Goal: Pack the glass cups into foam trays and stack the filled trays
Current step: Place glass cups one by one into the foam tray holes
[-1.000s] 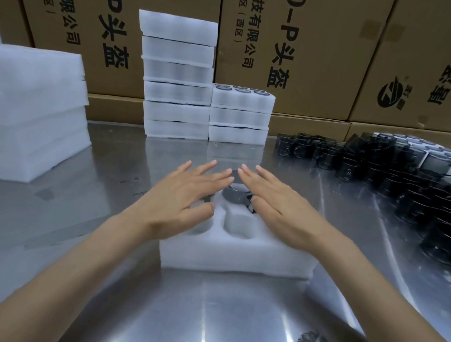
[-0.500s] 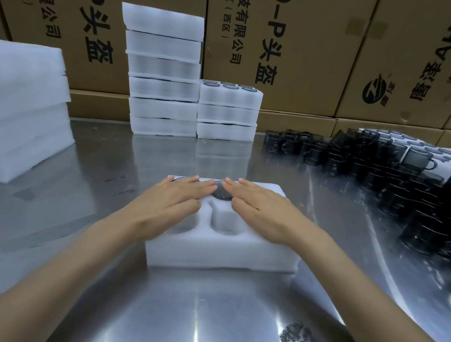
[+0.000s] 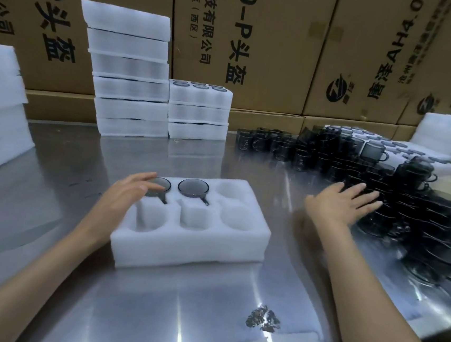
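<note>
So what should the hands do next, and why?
Probably the right hand should pick up one cup from the pile it is reaching toward. The tray holds only two cups, both in the far row, so four pockets are empty. The left hand rests at the tray's corner.

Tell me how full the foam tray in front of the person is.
Partly full. The foam tray holds two glass cups in its far row, left and middle pockets; the other four pockets show only white foam.

Printed cardboard boxes (image 3: 272,45) wall off a shiny steel table (image 3: 205,306); glare streaks it.
</note>
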Demonstrator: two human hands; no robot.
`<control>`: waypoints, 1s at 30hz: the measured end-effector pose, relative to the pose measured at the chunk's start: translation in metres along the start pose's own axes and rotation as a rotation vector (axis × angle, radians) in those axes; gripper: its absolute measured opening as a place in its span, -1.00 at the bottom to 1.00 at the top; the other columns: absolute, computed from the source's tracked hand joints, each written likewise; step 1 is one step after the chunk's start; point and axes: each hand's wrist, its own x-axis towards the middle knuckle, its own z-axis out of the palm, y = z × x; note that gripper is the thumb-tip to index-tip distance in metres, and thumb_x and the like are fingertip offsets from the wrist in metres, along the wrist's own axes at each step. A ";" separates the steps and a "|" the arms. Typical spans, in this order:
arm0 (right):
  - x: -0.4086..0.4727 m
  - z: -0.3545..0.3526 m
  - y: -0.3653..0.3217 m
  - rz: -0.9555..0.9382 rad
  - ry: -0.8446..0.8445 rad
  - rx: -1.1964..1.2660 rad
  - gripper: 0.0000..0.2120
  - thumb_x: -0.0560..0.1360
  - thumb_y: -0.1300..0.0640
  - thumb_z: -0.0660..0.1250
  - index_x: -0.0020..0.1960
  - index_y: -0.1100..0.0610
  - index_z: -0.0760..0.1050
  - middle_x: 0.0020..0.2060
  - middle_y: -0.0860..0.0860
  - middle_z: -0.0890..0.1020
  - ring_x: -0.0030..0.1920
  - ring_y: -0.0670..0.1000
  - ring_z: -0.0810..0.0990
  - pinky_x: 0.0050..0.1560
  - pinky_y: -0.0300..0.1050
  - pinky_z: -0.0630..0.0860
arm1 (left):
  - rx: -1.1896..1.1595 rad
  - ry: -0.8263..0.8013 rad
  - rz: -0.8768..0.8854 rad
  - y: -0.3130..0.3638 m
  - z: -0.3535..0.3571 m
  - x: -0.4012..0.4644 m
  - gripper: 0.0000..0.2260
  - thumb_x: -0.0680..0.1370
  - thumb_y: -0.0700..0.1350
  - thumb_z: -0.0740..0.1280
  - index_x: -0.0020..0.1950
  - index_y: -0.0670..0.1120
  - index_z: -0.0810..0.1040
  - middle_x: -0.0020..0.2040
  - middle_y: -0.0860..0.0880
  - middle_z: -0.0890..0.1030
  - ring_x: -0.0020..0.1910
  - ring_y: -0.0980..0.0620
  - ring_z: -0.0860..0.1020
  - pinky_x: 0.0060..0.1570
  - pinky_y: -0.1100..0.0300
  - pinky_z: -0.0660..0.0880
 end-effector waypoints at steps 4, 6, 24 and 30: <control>0.009 0.002 0.011 0.081 -0.077 -0.029 -0.24 0.50 -0.20 0.18 0.54 0.15 0.00 0.52 0.25 -0.10 0.47 0.41 -0.12 0.39 0.34 -0.28 | -0.038 -0.001 -0.008 -0.001 0.001 0.000 -0.74 0.48 0.00 0.12 -0.04 0.07 0.60 0.24 0.10 0.49 0.23 0.17 0.44 0.20 0.44 0.25; 0.009 0.003 0.012 0.075 -0.069 -0.021 -0.25 0.49 -0.19 0.21 0.53 0.15 0.06 0.52 0.22 -0.05 0.47 0.37 -0.04 0.41 0.31 -0.26 | -0.065 0.000 -0.010 -0.002 0.001 0.000 -0.75 0.47 0.04 0.15 -0.06 0.09 0.62 0.23 0.18 0.50 0.23 0.20 0.45 0.20 0.46 0.25; -0.055 0.003 -0.044 -0.766 -0.045 0.287 -0.54 0.58 0.20 0.09 0.47 0.11 0.24 0.46 0.08 0.26 0.34 0.18 0.37 0.26 0.02 0.32 | -0.099 0.031 -0.037 -0.008 0.001 0.001 -0.74 0.48 0.01 0.16 -0.10 0.10 0.66 0.22 0.23 0.50 0.31 0.06 0.43 0.38 0.08 0.23; -0.036 -0.008 -0.037 -0.679 -0.264 0.328 -0.43 0.47 0.15 0.19 0.47 -0.05 0.23 0.47 -0.06 0.22 0.40 0.10 0.05 0.31 0.04 0.20 | -0.103 0.034 -0.044 -0.006 0.002 0.001 -0.74 0.48 0.01 0.15 -0.09 0.07 0.65 0.22 0.21 0.50 0.30 0.07 0.44 0.35 0.12 0.25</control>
